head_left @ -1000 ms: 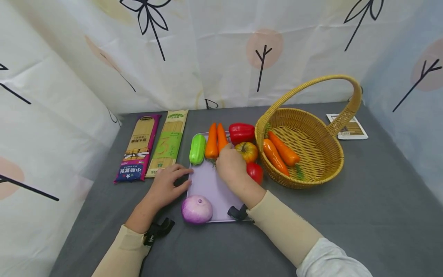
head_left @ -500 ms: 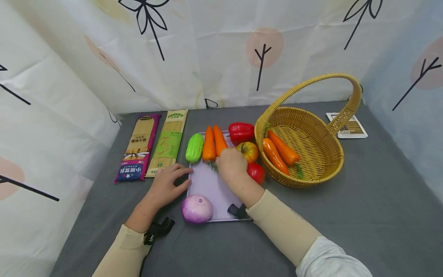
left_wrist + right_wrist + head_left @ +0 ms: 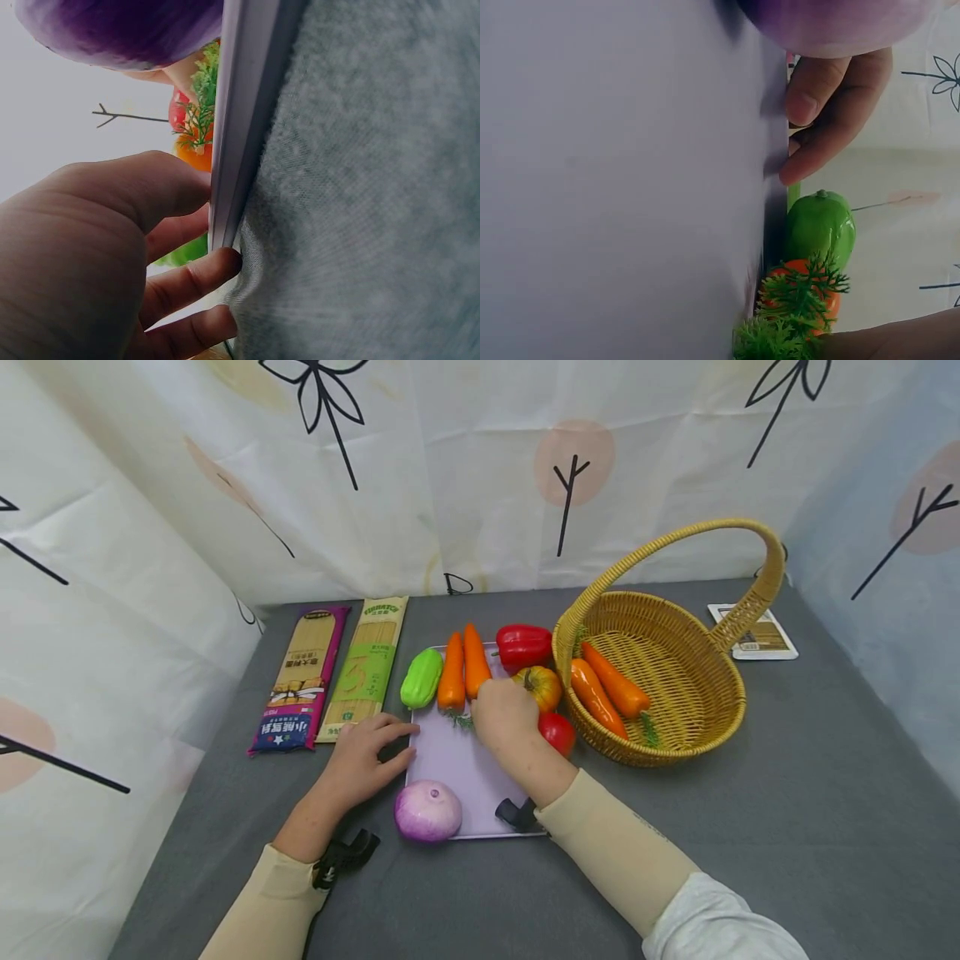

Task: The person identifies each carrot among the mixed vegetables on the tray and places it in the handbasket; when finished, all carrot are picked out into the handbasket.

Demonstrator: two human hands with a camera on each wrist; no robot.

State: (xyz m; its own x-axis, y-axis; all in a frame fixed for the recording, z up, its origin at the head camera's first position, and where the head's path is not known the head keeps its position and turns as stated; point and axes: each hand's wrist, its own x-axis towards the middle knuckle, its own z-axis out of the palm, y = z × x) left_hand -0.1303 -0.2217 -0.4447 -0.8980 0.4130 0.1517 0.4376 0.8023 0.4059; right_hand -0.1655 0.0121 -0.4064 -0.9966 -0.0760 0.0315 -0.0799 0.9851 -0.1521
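Note:
In the head view, my right hand [image 3: 508,717] grips the leafy end of the right-hand carrot [image 3: 476,662] on the lilac tray [image 3: 457,768]; its fingertips are hidden. Another carrot [image 3: 452,672] lies close on its left, then a glossy green ribbed vegetable [image 3: 422,678]. Feathery carrot leaves [image 3: 799,292] show in the right wrist view. My left hand [image 3: 369,758] rests at the tray's left edge, fingers loosely bent; the left wrist view has them against the rim [image 3: 238,127]. A purple onion [image 3: 428,811] sits at the tray's near left corner.
Along the tray's right side are a red bell pepper [image 3: 523,647], a small pumpkin [image 3: 542,687] and a tomato [image 3: 557,733]. A wicker basket [image 3: 693,693] with carrots stands right of them. Two noodle packets [image 3: 300,681] lie left; a white-edged packet [image 3: 763,643] lies behind the basket.
The two carrots have shifted and now tilt slightly, and the green vegetable has slid a little left. My right hand moved slightly toward me. My left hand stayed put.

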